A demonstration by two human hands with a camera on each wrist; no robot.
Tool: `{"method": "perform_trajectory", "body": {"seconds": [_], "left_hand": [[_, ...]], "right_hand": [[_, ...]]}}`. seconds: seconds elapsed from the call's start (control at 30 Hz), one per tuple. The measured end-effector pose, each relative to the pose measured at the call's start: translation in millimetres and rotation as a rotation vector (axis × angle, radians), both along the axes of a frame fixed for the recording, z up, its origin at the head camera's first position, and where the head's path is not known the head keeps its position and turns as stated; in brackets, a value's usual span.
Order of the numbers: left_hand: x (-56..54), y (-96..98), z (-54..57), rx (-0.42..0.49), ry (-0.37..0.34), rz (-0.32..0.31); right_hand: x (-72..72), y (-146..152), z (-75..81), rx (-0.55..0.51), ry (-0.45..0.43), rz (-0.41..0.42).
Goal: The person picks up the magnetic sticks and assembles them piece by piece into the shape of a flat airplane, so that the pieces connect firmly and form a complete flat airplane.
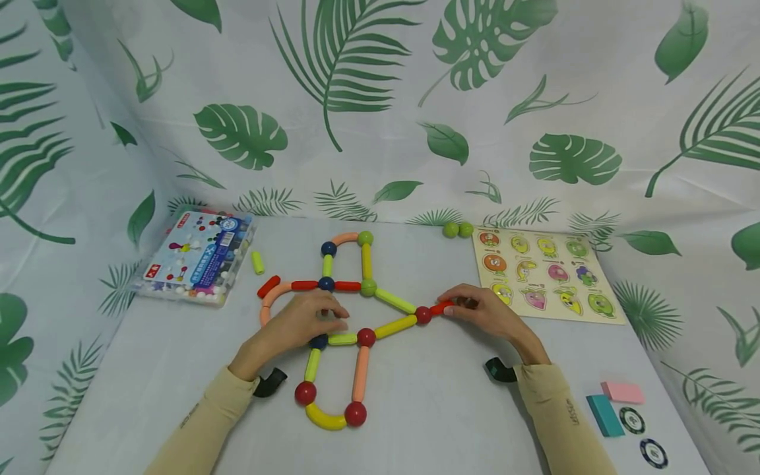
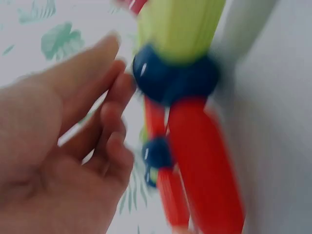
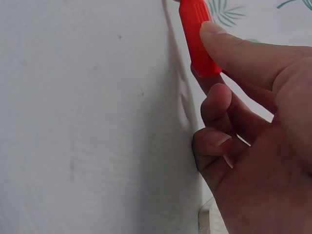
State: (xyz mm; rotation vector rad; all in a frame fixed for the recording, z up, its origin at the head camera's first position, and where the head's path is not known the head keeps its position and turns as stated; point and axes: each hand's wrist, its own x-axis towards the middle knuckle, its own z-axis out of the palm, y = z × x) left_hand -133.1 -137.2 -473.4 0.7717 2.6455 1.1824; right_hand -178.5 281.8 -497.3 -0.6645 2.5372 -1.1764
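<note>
On the table lies a flat figure of coloured rods and balls. My right hand (image 1: 487,313) pinches a short red rod (image 3: 197,41) between thumb and fingers. That rod's other end meets a red ball (image 1: 423,315) where a yellow rod (image 1: 396,326) and a yellow-green rod (image 1: 395,301) join. My left hand (image 1: 303,322) is over the figure's left part, its fingers loosely bent and holding nothing. Near those fingertips, in the left wrist view, is a dark blue ball (image 2: 175,78) between a yellow-green rod and a red rod (image 2: 207,165). The left hand hides part of the figure.
At the back left lies a clear box (image 1: 196,254) of pieces, with a loose yellow-green rod (image 1: 257,262) beside it. Two green balls (image 1: 458,229) sit near a fruit picture board (image 1: 549,274). Blocks (image 1: 605,415) and round chips (image 1: 654,453) lie at the front right.
</note>
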Motion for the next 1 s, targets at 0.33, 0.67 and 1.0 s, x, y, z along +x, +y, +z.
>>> {"method": "perform_trajectory", "body": {"seconds": [0.33, 0.67, 1.0], "left_hand": [[-10.9, -69.6, -5.5, -0.045, 0.154, 0.633], [-7.3, -82.6, -22.2, -0.081, 0.104, 0.601], [-5.7, -77.6, -7.2, -0.088, 0.146, 0.623]], "right_hand": [[18.3, -12.7, 27.0, 0.007, -0.031, -0.085], [25.2, -11.5, 31.9, -0.002, -0.043, -0.139], [27.6, -8.6, 34.1, -0.022, -0.021, -0.156]]}}
